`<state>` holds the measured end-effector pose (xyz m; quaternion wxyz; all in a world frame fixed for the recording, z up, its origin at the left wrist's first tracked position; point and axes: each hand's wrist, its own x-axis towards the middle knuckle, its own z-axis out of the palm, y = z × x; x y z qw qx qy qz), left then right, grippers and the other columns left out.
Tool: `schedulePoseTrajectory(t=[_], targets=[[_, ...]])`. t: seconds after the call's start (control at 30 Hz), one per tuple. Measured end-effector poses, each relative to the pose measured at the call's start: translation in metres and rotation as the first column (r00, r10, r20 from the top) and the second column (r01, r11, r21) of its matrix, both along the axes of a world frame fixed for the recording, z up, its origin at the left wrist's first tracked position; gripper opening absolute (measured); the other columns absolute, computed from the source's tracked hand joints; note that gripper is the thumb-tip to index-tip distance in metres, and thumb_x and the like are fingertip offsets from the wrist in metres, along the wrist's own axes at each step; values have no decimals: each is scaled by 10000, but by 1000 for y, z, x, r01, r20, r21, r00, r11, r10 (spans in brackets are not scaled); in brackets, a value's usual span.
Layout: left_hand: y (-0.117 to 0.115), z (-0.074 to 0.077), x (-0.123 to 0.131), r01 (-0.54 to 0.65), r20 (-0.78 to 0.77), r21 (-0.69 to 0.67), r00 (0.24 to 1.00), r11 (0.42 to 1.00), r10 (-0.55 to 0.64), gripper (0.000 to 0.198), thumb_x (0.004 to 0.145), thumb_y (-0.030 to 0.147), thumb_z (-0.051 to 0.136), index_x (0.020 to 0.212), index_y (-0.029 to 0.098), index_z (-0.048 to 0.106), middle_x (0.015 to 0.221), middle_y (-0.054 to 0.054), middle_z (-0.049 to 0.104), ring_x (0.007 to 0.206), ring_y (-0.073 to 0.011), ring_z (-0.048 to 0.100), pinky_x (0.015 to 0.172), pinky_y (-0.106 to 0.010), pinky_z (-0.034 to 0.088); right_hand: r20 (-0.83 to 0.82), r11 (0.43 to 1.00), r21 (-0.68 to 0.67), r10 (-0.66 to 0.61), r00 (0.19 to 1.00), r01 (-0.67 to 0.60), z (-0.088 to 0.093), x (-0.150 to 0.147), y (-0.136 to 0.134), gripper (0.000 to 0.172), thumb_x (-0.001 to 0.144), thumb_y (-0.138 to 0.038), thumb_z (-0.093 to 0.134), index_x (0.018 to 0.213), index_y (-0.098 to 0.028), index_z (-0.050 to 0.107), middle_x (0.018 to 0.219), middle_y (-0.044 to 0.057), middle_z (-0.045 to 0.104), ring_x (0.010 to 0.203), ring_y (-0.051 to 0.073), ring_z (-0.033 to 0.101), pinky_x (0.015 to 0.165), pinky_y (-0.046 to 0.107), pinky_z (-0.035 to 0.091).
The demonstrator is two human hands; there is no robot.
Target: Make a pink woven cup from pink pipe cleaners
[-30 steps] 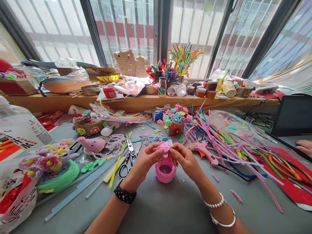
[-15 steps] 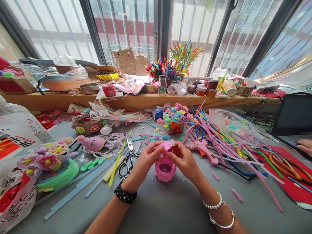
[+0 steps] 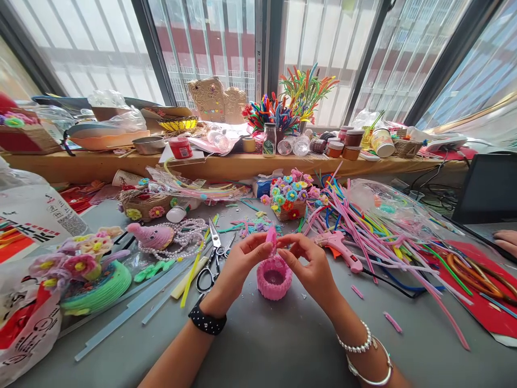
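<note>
My left hand [image 3: 246,264] pinches a small, shiny pink packet [image 3: 271,235] that has a clear edge. My right hand [image 3: 309,264] has its thumb and fingertips closed at that clear edge. Just below the packet, a round pink fuzzy basket [image 3: 274,288] sits upright on the table with its dark inside showing; neither hand grips it. Left of my left hand lie black-handled scissors [image 3: 208,272]. To the right of my right hand rests a pink glue gun [image 3: 341,250].
A heap of coloured pipe cleaners [image 3: 363,226] covers the right side. Clear glue sticks [image 3: 121,318], a green crescent with flowers [image 3: 97,288] and a pink crocheted figure [image 3: 153,237] lie left. A flower basket [image 3: 288,207] stands behind. Another person's hand [image 3: 507,242] rests by a laptop [image 3: 488,188].
The pink packet has turned from lying broadside to standing narrow and upright between my hands. My right fingers have shifted slightly and spread a little. The basket stays put.
</note>
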<state>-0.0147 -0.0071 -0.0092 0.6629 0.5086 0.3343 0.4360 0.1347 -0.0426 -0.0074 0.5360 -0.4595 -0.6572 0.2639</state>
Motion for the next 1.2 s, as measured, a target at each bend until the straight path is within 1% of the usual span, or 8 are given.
schedulePoseTrajectory(t=[0.13, 0.27, 0.57, 0.73, 0.93, 1.0, 1.07, 1.2], targets=[[0, 2, 3, -47, 36, 30, 998, 998, 45, 295, 686, 271, 672, 966, 185, 630, 960, -44, 676, 888, -168, 609, 789, -262, 463, 23, 997, 79, -20, 1000, 18, 0, 1, 1, 174, 796, -278, 549, 912, -195, 649, 854, 39, 620, 642, 115, 552, 550, 230, 450], [0, 2, 4, -128, 30, 131, 992, 983, 125, 294, 651, 238, 698, 934, 190, 633, 922, -25, 684, 882, -167, 616, 789, -262, 482, 29, 993, 117, -25, 999, 22, -2, 3, 1, 185, 815, -243, 522, 916, -206, 673, 862, 54, 619, 742, 142, 582, 560, 234, 468], [-4, -1, 5, -169, -86, 330, 974, 929, 208, 257, 696, 249, 654, 938, 171, 620, 941, -36, 664, 893, -181, 618, 818, -296, 498, 59, 986, 161, -48, 997, 38, -2, 5, 2, 172, 795, -215, 542, 893, -189, 681, 821, 56, 634, 670, 133, 578, 521, 238, 470], [-4, -2, 4, -175, -169, 485, 942, 857, 289, 242, 719, 270, 636, 940, 174, 615, 924, -38, 639, 867, -167, 610, 823, -300, 493, 103, 981, 189, -51, 993, 31, -2, 5, 3, 200, 805, -170, 502, 891, -181, 683, 814, 62, 638, 716, 147, 595, 525, 234, 477], [-4, 0, 4, -175, -263, 686, 846, 706, 465, 203, 707, 280, 644, 880, 175, 636, 871, -39, 649, 821, -166, 605, 764, -288, 492, 165, 966, 243, -137, 977, 94, -7, 3, 3, 184, 779, -136, 493, 823, -169, 669, 784, 57, 631, 676, 133, 574, 483, 209, 447], [-5, 1, 4, -166, -268, 713, 834, 681, 483, 197, 699, 283, 651, 861, 171, 644, 851, -42, 658, 797, -168, 606, 747, -290, 492, 162, 964, 237, -165, 973, 124, -6, 1, 2, 165, 769, -134, 495, 783, -168, 656, 752, 45, 626, 615, 118, 546, 480, 210, 437], [-6, 2, 4, -156, -271, 706, 841, 690, 468, 192, 697, 282, 652, 852, 169, 653, 837, -42, 666, 780, -165, 606, 742, -287, 491, 137, 970, 197, -174, 975, 146, -5, 0, 1, 147, 765, -144, 499, 745, -169, 643, 721, 33, 616, 555, 102, 509, 475, 212, 428], [-7, 4, 4, -140, -269, 607, 890, 783, 368, 209, 688, 280, 660, 866, 170, 661, 836, -38, 673, 757, -162, 613, 743, -284, 499, 34, 987, 74, -143, 989, 140, -1, -1, -1, 151, 766, -186, 506, 673, -171, 623, 669, 22, 586, 583, 113, 520, 490, 211, 437]])
